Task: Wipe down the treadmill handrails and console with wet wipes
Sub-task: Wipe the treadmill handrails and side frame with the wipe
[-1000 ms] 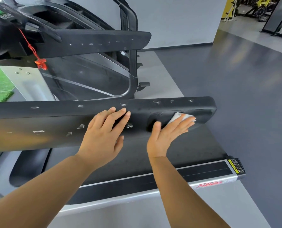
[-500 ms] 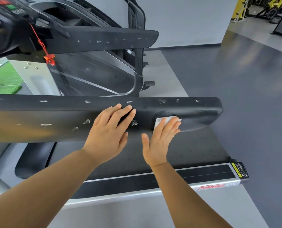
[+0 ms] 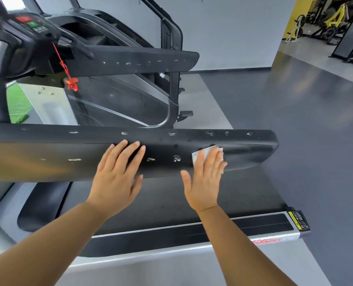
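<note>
- wet wipe (image 3: 196,156): a white square, flat on the side face of the near handrail (image 3: 47,153), close to the rail's free end and mostly covered by fingers.
- right hand (image 3: 206,178): on top of the wipe. Grip is released, with straight fingers pressing the wipe to the rail and the thumb splayed off below the rail edge. Nothing is pinched.
- left hand (image 3: 117,174): flat on the same face, further in toward the console. Grip is also released, fingers straight, holding nothing; it looks like a brace.
- key relation: the rail's long axis runs left-right across the view. The wipe sits under the right hand, so that hand does the stroke. A short stretch of rail lies to the right up to the rounded end, and a long stretch lies left.
- in the way: a leftward stroke meets the left hand first, so that hand would need to shift.
- rail surface: pale scuffs or nicks along the top edge and side face.
- outward: the far handrail (image 3: 130,60) runs parallel behind, the console (image 3: 33,25) is at upper left, and a red safety clip (image 3: 71,83) hangs on its cord.
- below: the belt (image 3: 171,203) and the side rail (image 3: 192,234).
- judgement: near rail in progress; far rail and console probably still to do.
</note>
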Motion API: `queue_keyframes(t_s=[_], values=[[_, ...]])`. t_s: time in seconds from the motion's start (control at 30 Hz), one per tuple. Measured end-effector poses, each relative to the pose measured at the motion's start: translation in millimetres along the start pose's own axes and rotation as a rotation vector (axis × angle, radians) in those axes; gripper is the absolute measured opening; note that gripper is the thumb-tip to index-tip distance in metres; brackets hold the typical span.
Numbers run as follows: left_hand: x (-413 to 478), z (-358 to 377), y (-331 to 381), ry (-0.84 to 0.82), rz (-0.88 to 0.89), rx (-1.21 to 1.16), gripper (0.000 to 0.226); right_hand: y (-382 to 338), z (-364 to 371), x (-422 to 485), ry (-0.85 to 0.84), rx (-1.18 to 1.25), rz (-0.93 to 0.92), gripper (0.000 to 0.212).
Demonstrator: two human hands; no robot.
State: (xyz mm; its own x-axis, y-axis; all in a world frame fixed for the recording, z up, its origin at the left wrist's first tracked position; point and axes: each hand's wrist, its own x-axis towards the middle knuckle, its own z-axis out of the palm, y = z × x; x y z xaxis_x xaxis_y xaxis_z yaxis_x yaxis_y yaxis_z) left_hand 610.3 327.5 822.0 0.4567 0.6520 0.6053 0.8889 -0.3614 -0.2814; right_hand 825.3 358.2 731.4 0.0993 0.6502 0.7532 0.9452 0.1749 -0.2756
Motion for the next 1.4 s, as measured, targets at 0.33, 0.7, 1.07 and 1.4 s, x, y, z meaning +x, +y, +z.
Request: queue_keyframes(t_s=[0.33,0.7,1.07,1.4], values=[[2.2,2.9,-19.3,0.008,0.077,-0.025,0.055,-66.1,-1.2,14.7,0.027,0.076,0.123,0.074],[4.1,-1.4,-30.6,-0.026,0.144,-0.069,0.054,-49.9,-1.9,28.2,0.171,0.348,0.564,0.075],[3.6,-2.8,-35.6,-0.027,0.189,-0.065,0.054,-40.4,8.2,7.3,0.169,0.232,0.226,0.057],[1.2,-3.4,-42.6,-0.048,0.243,-0.100,0.057,-90.2,42.8,-24.1,0.063,0.204,0.041,0.058]])
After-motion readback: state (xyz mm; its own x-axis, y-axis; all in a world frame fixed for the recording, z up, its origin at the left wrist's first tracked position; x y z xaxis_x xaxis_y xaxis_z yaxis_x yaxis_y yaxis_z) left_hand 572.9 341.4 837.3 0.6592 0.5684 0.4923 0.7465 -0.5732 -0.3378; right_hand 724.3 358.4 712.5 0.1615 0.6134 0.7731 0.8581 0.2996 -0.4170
